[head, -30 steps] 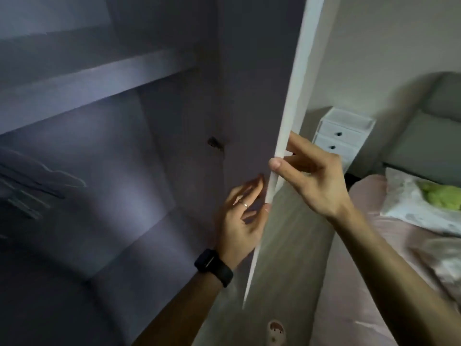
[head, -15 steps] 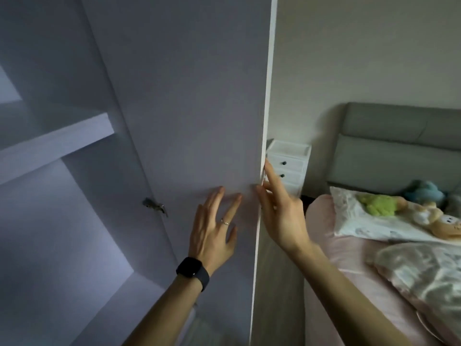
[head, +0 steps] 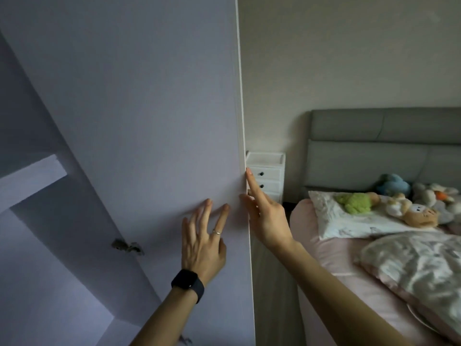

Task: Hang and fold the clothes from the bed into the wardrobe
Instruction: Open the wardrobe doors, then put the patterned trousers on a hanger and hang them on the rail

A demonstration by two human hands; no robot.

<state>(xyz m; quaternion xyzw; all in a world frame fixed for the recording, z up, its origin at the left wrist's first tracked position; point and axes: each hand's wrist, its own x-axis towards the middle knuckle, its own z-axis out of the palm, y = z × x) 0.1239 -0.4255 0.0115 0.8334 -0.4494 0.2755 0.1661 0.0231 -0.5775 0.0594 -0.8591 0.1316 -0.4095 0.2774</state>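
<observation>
Tall, smooth pale-lilac wardrobe door (head: 139, 121) stands upright, thin edge toward the viewer. Left hand (head: 203, 242), fingers spread straight, against its inner face; right hand (head: 268, 216), fingers extended, touches the edge.

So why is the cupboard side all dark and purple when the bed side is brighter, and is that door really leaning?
Head view: the tall lilac wardrobe door sits in dim shade; head view: the pink-sheeted bed and cream wall catch more light; head view: the wide-angle lens bends straight lines, so the door's lean is probably distortion.
</observation>
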